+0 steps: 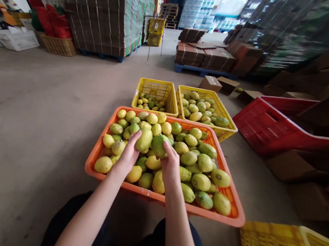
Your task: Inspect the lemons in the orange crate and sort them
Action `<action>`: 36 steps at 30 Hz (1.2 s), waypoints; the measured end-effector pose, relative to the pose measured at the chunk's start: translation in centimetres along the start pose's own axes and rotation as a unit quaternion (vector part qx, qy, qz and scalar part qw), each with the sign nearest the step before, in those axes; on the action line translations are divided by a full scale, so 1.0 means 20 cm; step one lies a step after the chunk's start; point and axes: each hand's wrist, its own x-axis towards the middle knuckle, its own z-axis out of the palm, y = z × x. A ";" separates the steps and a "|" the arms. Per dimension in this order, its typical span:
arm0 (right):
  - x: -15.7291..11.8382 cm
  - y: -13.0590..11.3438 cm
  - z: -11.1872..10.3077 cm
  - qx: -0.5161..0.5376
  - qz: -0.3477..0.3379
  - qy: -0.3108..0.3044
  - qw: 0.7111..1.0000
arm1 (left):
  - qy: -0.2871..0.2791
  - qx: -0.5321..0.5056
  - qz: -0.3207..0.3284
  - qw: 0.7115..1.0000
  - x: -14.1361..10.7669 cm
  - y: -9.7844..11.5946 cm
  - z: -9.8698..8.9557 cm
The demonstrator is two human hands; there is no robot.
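The left hand (129,152) holds a yellowish fruit (144,140) over an orange crate (237,220) filled with loose fruit (205,162). Just to the right, a green fruit (159,145) sits in the grip of the right hand (172,162), above the same crate. Farther right stands a red crate (262,128).

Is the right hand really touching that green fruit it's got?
Touching. The head view shows the right hand holding the green fruit, its thumb lying against the fruit's side.
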 end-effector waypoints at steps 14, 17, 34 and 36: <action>0.05 -0.03 -0.02 0.186 0.115 0.026 0.975 | -0.005 -0.083 -0.089 0.993 -0.01 0.07 -0.02; 0.06 0.02 0.01 0.234 0.138 0.027 0.962 | 0.000 -0.161 -0.078 0.984 0.00 0.03 -0.01; 0.18 0.16 -0.07 0.294 0.125 0.093 0.943 | -0.003 -0.105 -0.011 0.994 0.22 -0.13 -0.13; 0.17 0.15 -0.07 0.308 0.136 0.097 0.937 | -0.007 -0.093 -0.008 0.996 0.22 -0.13 -0.14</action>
